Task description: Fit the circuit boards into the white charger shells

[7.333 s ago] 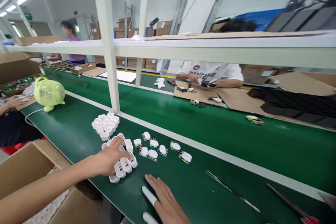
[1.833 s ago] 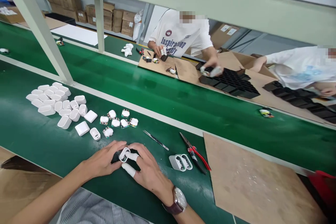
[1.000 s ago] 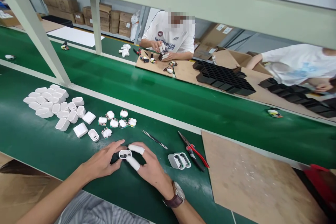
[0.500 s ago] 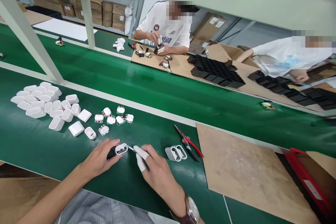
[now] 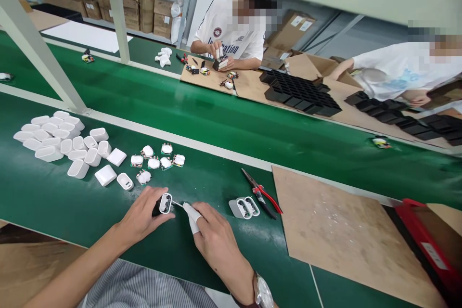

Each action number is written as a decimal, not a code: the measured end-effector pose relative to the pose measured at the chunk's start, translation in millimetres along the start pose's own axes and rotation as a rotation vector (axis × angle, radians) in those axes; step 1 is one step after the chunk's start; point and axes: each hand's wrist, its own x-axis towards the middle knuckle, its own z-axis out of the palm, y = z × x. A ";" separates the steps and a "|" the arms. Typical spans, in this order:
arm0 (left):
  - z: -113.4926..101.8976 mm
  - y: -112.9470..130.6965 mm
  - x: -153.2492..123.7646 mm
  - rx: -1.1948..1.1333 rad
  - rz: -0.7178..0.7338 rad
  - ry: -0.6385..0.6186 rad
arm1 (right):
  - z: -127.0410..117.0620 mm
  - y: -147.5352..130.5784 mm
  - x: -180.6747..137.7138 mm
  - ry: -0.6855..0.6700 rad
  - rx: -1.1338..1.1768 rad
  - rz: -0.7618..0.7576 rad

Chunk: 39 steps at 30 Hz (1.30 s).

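Note:
My left hand (image 5: pixel 146 211) is closed around a white oval plastic casing (image 5: pixel 165 203), its open end turned to the right with dark and metal parts showing inside. White finger covers sit on the fingers of my right hand (image 5: pixel 212 233), which pinches a thin, pointed tool (image 5: pixel 177 203); its exact kind is not clear. The tool's tip is close to the rim of the casing. Beyond my left hand lie several small circuit boards (image 5: pixel 153 162) with white tops. To the right, two filled white casings (image 5: pixel 238 208) lie side by side next to red-and-black long-nose pliers (image 5: pixel 259 190).
Many white casings (image 5: pixel 50 142) cluster at the left of the green bench. A brown board (image 5: pixel 335 231) and a red-edged box (image 5: pixel 422 245) are at the right. Across the green conveyor (image 5: pixel 216 120), two people work beside black casings (image 5: pixel 303 94). A metal post (image 5: pixel 43 43) rises at the left.
The casing in my left hand has turned, so its opening stands more upright. The tool has shifted slightly beside it. A small board on the conveyor has moved to the right.

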 end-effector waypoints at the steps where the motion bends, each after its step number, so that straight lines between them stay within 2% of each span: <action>1: 0.3 -0.6 -0.3 -0.007 -0.003 0.011 | -0.6 -0.4 1.0 0.002 -0.014 -0.004; 20: 2.6 -5.2 -4.7 -0.092 -0.043 -0.056 | 6.6 2.9 15.2 -0.020 -0.044 -0.054; 30: 2.5 -5.1 -5.5 -0.111 -0.033 -0.057 | -7.7 2.6 15.8 -0.069 -0.104 -0.068; 39: 0.3 -2.5 -3.5 -0.104 -0.041 -0.055 | -5.2 6.8 15.3 -0.054 -0.072 -0.060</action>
